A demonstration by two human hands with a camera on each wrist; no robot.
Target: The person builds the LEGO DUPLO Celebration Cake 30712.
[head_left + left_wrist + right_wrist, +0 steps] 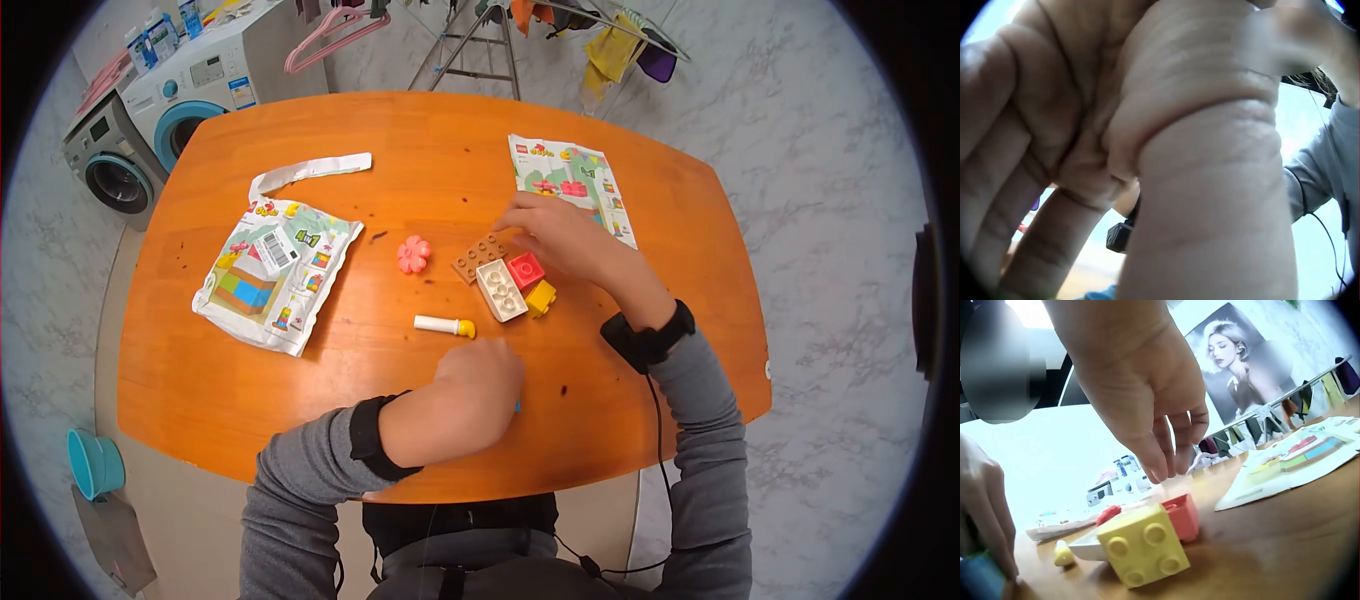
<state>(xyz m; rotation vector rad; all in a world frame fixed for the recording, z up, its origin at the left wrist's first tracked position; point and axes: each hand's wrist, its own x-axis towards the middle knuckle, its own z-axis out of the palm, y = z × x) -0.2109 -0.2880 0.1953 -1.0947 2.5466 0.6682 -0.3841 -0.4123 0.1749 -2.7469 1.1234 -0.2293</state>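
My right hand (550, 232) hovers at the far end of a brown toy brick (480, 258). In the right wrist view, its fingers (1159, 465) point loosely down with nothing between them. Beside the brown brick lie a white brick (501, 291), a red brick (527, 269) and a yellow brick (1141, 547). My left hand (478, 392) is low over the table near its front edge, fingers pointing down beside a blue brick (982, 578). The hand hides most of that brick; I cannot tell whether it grips it. Just beyond lies a white toy candle (440, 325) with a yellow tip.
A pink flower piece (413, 254) lies mid-table. Left of it are a printed toy packet (275, 275) and a torn white strip (310, 172). A printed leaflet (575, 180) lies at the back right. Washing machines (200, 90) and a drying rack (480, 40) stand behind the table.
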